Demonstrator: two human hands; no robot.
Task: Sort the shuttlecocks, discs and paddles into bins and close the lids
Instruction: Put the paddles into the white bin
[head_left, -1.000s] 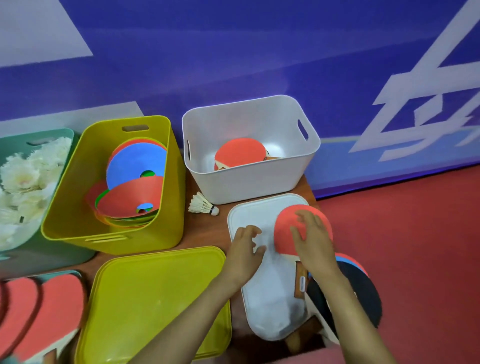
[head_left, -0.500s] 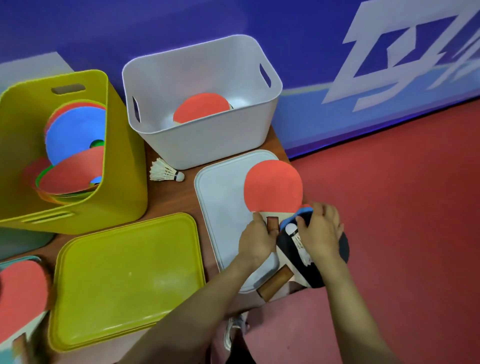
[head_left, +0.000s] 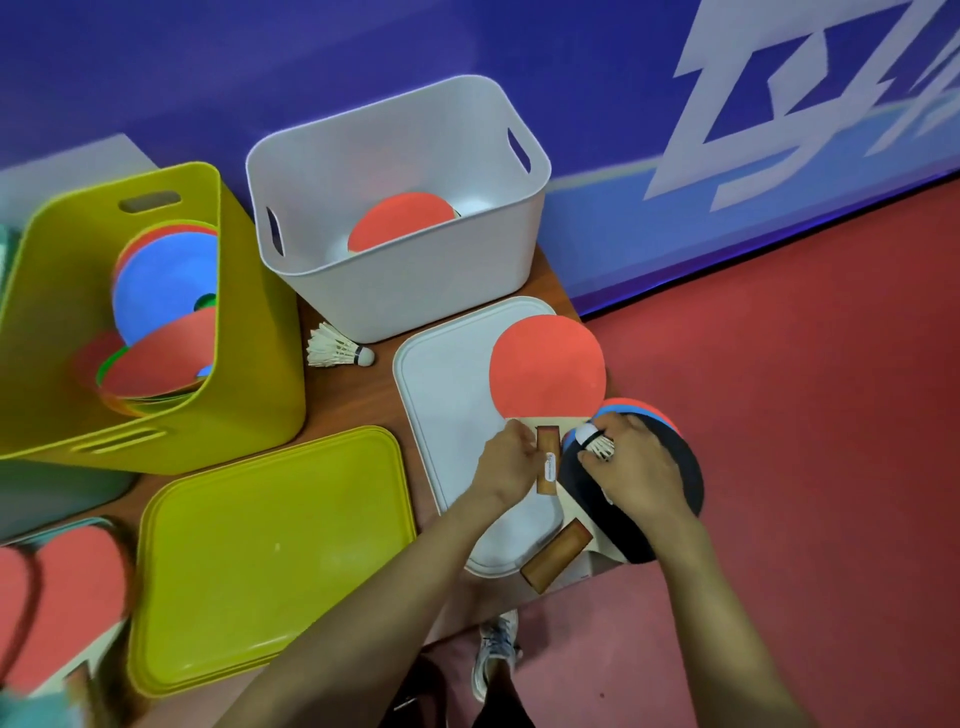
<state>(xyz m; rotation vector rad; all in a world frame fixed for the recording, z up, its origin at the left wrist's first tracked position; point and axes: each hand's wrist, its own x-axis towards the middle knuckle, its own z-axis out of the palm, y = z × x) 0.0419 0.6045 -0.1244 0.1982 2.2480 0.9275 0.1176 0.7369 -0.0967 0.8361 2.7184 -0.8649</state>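
Red-faced wooden paddle (head_left: 548, 371) lay on white plastic lid (head_left: 447, 395) at brown table's (head_left: 358, 405) 3 o'clock edge, blade toward 12. Left hand (head_left: 506, 465) gripped its handle. Right hand (head_left: 636, 475) pinched white feather shuttlecock (head_left: 597, 442) atop black-faced paddle (head_left: 670, 499).

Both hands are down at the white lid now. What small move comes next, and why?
Probably lift the red-faced wooden paddle off the flat white lid and into the open white plastic bin behind it: the left hand grips its handle, and another red paddle lies in that bin. The right hand pinches a white feather shuttlecock.
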